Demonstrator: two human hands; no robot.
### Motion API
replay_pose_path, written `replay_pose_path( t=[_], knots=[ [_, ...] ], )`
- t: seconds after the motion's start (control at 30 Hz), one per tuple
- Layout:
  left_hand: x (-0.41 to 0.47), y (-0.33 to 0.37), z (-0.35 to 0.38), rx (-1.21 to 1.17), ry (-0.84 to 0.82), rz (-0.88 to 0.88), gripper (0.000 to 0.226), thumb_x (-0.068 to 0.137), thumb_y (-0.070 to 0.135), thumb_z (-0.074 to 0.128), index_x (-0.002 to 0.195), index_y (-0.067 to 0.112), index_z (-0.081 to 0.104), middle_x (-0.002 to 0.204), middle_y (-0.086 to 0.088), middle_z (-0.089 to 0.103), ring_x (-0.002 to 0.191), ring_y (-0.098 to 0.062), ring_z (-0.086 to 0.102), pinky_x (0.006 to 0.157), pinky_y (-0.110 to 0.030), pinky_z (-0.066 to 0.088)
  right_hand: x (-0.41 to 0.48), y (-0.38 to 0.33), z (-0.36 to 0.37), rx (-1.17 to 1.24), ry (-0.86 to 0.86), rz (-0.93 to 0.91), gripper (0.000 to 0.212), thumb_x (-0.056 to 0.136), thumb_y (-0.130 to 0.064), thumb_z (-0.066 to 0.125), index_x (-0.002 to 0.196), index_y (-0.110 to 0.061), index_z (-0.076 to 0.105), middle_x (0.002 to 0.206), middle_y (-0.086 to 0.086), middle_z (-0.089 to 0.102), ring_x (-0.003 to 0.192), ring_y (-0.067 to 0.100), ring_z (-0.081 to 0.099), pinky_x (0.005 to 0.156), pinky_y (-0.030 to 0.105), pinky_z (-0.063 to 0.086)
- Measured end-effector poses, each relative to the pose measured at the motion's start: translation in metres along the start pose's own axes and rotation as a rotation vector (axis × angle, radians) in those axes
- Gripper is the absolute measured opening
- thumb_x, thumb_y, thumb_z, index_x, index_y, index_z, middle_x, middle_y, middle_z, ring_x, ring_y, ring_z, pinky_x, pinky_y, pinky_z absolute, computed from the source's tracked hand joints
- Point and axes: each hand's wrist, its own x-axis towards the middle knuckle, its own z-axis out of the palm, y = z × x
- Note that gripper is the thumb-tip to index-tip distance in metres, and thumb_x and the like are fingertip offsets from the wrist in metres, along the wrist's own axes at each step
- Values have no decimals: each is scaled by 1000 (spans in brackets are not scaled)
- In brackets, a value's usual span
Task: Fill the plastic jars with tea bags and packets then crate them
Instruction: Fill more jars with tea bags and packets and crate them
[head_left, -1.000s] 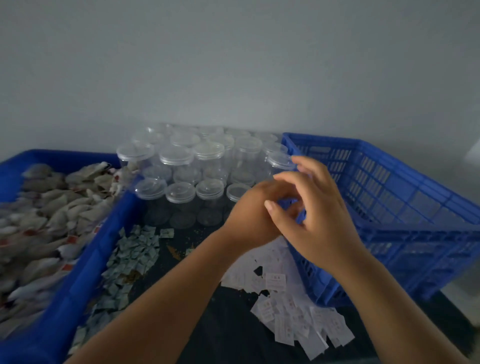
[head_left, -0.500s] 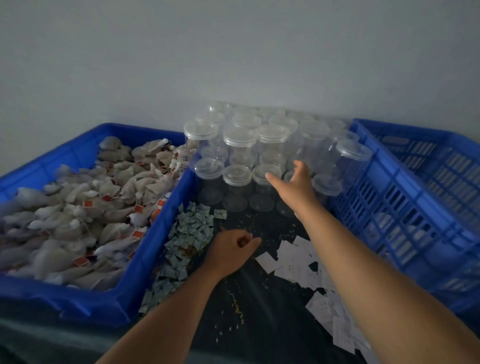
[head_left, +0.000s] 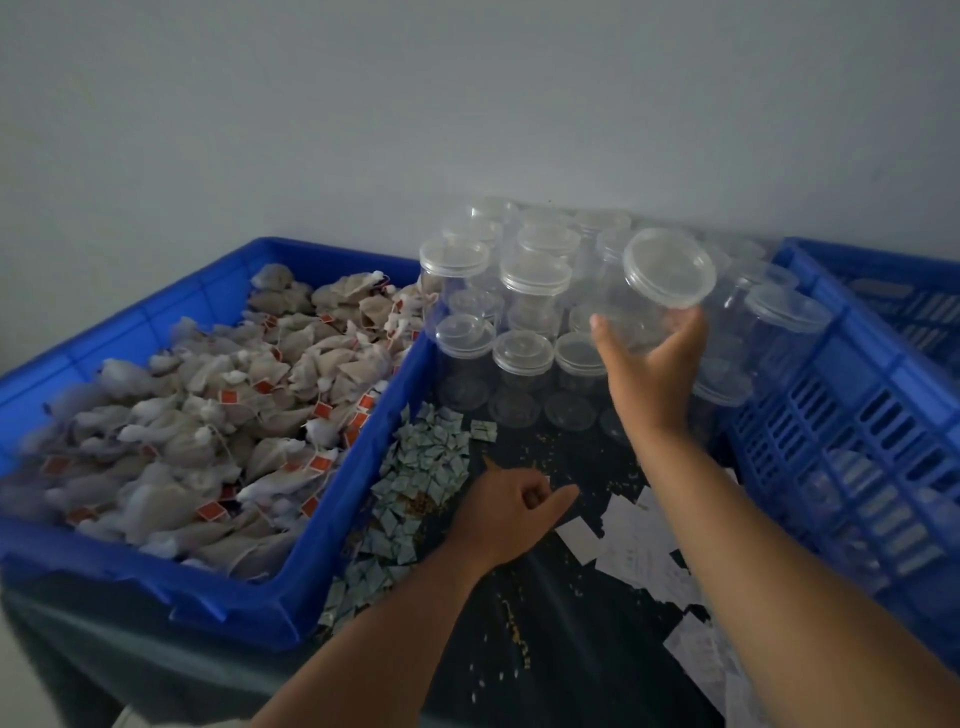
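1. while the right hand grips it above the stacked jars, the clear lidded jar looks empty.
2. its long axis tilts, lid toward the camera.
3. left hand curled, well apart; contents unclear.

Right hand lifts one clear jar above the stacked jars

The held jar is lidded and tilted, its lid turned toward the camera, with fingers and thumb curled round its body. The left hand hovers low over the dark bench, fingers curled in, just beside a scatter of small green packets. White packets lie on the bench under the right forearm. A blue tub at left is heaped with tea bags; a blue slatted crate stands at right, next to the jars
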Motion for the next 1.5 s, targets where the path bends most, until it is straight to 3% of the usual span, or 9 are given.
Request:
replay_pose_path(
  t=[0.3, 0.57, 0.73, 0.83, 0.9, 1.07, 1.27, 1.4, 1.5],
  knots=[
    [3, -1, -4, -239, -37, -35, 48, 99, 57, 46, 72, 25, 70, 66, -1, 66, 61, -12, 62, 65, -45, 54, -188, 30, -64, 169, -173, 361, 85, 78, -29, 96, 141, -41, 39, 130, -22, 57, 118, -1, 62, 96, 24, 56],
    [15, 65, -46, -421, 40, -117, 37, 99, 58, 59, 103, 24, 75, 101, -4, 75, 90, -6, 70, 72, -18, 56, -216, 36, -72, 203, -268, 212, 91, 72, -41, 92, 149, -33, 44, 141, -2, 55, 130, 18, 61, 103, 38, 58],
    [-7, 130, -93, 72, -532, 452, 50, 88, 62, 73, 135, 59, 54, 150, 29, 47, 142, 6, 40, 112, -21, 38, -217, 36, -75, 310, -402, 204, 89, 80, -25, 94, 153, -31, 44, 126, -3, 69, 93, 26, 78, 78, 34, 65],
    [-18, 145, -104, 497, -611, 574, 47, 85, 64, 72, 129, 52, 61, 134, 27, 56, 126, 4, 51, 103, -26, 48, -219, 29, -75, 193, -422, 169, 95, 77, -39, 96, 152, -53, 39, 127, -14, 71, 105, 15, 75, 84, 26, 62],
    [-21, 150, -110, 600, -555, 523, 46, 86, 69, 66, 127, 48, 63, 126, 26, 59, 117, 1, 56, 100, -34, 53, -220, 27, -76, 112, -387, 112, 97, 75, -47, 94, 151, -60, 36, 137, -21, 63, 122, 10, 67, 93, 27, 60],
    [-21, 142, -113, 485, -350, 244, 49, 81, 73, 66, 120, 43, 70, 117, 23, 67, 106, -1, 64, 92, -29, 56, -222, 32, -74, -57, -306, -44, 92, 80, -54, 88, 156, -29, 43, 148, -14, 55, 137, 15, 55, 103, 47, 56],
    [-27, 125, -104, 229, -124, -94, 25, 76, 64, 72, 92, 44, 72, 96, 23, 69, 88, 3, 65, 69, -22, 51, -223, 29, -74, -191, -300, -83, 92, 84, -58, 82, 160, -32, 37, 154, -11, 49, 143, 8, 45, 108, 16, 39],
    [-18, 126, -105, 234, -98, -260, 21, 89, 48, 62, 87, 31, 74, 87, 11, 73, 81, -9, 69, 65, -33, 57, -224, 35, -71, -235, -206, -160, 89, 82, -40, 92, 155, -15, 47, 151, 2, 53, 142, 15, 48, 111, 33, 46],
    [-1, 121, -125, -362, -66, -502, 16, 99, 25, 63, 107, 16, 74, 110, -12, 71, 96, -28, 72, 67, -41, 65, -220, 35, -78, -44, -116, 166, 93, 81, -47, 90, 158, -28, 41, 152, -9, 51, 140, 4, 48, 113, 38, 51]
  ],
)
